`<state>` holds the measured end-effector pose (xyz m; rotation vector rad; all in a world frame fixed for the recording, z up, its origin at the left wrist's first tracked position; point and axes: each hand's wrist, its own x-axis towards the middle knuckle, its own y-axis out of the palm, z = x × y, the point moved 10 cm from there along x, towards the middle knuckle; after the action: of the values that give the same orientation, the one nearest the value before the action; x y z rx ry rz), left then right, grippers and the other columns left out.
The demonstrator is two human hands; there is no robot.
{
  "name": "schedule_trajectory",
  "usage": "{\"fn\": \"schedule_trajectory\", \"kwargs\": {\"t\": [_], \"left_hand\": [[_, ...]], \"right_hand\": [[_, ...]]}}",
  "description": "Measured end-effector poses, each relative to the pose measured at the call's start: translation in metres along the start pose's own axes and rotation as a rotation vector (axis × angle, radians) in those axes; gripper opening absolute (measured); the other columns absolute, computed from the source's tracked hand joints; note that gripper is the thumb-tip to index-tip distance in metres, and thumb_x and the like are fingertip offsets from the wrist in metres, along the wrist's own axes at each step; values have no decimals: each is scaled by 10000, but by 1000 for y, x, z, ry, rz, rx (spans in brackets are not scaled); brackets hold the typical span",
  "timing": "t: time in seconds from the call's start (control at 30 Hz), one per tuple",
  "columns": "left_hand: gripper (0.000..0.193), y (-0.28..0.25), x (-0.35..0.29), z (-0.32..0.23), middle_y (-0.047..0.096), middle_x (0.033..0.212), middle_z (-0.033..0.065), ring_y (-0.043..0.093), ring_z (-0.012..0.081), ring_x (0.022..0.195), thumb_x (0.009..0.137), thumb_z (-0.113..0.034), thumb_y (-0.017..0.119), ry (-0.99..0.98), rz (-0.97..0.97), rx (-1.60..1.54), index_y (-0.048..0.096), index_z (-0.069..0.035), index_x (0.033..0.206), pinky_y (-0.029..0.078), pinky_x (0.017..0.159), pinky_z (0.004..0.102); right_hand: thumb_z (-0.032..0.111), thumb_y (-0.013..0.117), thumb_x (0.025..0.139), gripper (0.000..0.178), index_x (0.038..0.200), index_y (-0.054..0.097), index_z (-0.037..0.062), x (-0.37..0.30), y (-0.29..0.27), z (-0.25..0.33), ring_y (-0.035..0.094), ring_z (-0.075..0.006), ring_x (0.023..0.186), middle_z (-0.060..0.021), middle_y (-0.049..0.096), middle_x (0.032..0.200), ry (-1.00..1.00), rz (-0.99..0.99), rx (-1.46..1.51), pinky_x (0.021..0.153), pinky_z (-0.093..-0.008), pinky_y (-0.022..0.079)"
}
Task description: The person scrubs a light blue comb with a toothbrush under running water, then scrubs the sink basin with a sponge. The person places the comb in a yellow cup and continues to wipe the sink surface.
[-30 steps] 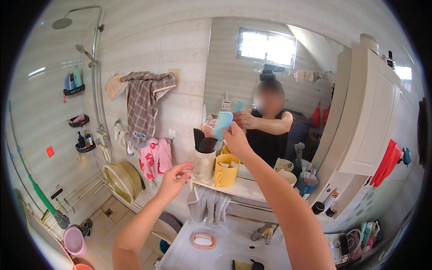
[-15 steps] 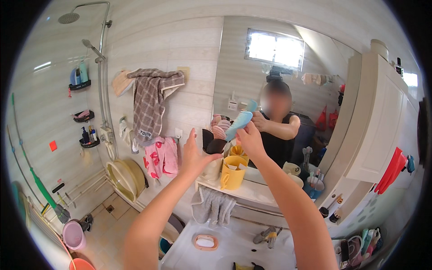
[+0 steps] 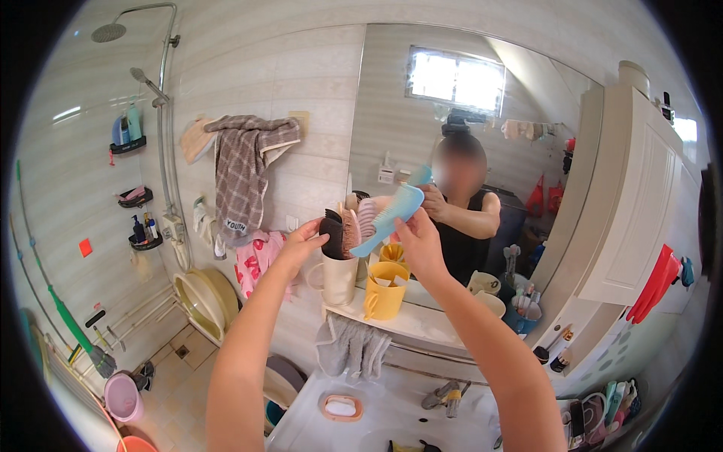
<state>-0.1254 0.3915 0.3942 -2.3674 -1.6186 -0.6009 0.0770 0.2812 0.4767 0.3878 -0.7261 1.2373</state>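
Observation:
My right hand (image 3: 419,239) is closed round one end of a light blue comb (image 3: 390,218), which slants in front of the mirror with its other end low over the mugs. My left hand (image 3: 303,242) pinches the edge of a black comb (image 3: 330,235) standing in a white mug (image 3: 340,281). A pinkish-brown hairbrush (image 3: 351,232) stands in that mug beside the black comb. Just right of it is a yellow mug (image 3: 385,295) with small pale items inside. The lower ends of the black comb and brush are hidden in the white mug.
The mugs stand on a narrow white shelf (image 3: 429,322) under a large mirror (image 3: 392,105). Below are a grey cloth (image 3: 354,348), a white sink (image 3: 309,423) with a soap dish (image 3: 328,407) and a tap (image 3: 440,395). A white cabinet (image 3: 633,203) borders the right.
My left hand has moved left and closed on the black comb, which now stands more upright in the white mug. The blue comb has shifted slightly lower, still in my right hand.

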Motion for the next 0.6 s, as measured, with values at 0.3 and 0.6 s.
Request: {"fn": "schedule_trajectory", "kwargs": {"t": [0.3, 0.6], "left_hand": [[293, 19, -7, 28, 585, 967, 47, 530, 103, 801, 887, -197, 557, -64, -194, 28, 487, -38, 1122, 430, 641, 238], [273, 31, -16, 17, 589, 921, 64, 527, 99, 725, 888, -145, 541, 89, -236, 117, 477, 3, 1109, 431, 580, 235]], "right_hand": [[72, 519, 879, 137, 983, 481, -9, -4, 11, 7, 541, -108, 748, -59, 572, 845, -3, 61, -236, 691, -247, 454], [117, 535, 848, 153, 895, 456, -5, 3, 7, 13, 526, -224, 682, -117, 540, 736, -137, 34, -169, 658, -323, 430]]}}
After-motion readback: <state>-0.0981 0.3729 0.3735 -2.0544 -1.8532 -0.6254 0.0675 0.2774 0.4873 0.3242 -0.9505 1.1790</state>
